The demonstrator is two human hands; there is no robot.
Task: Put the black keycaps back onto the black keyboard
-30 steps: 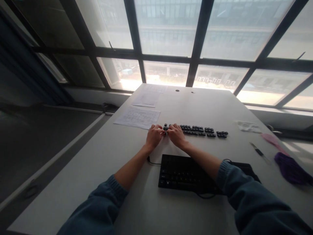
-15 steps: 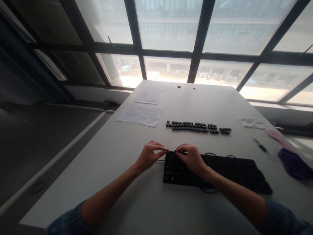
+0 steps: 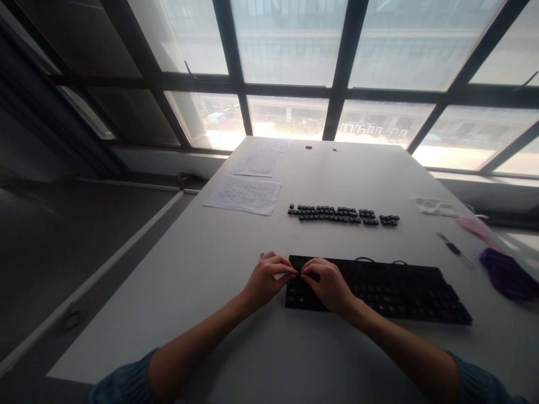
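A black keyboard (image 3: 400,286) lies before me on the white table (image 3: 236,235). Over its left end my left hand (image 3: 268,276) is closed in a pinch, thumb and forefinger at a small dark keycap (image 3: 298,273). My right hand (image 3: 329,281) is also pinched, its fingertips meeting the left ones at the same spot. Whether each hand has its own keycap is too small to tell. Beyond the keyboard, loose black keycaps (image 3: 324,213) stand in rows, apart from both hands.
Written sheets of paper (image 3: 244,195) lie at the far left. On the right are a tool with a dark handle (image 3: 453,248), a purple cloth (image 3: 507,275), a pink cloth (image 3: 478,231) and a white cloth (image 3: 433,206). Cables show behind the keyboard. Windows line the far side.
Both hands have moved from the keyboard's back left edge inward over its left keys, and their fingertips have come together. The keyboard appears slightly shifted to the right and away.
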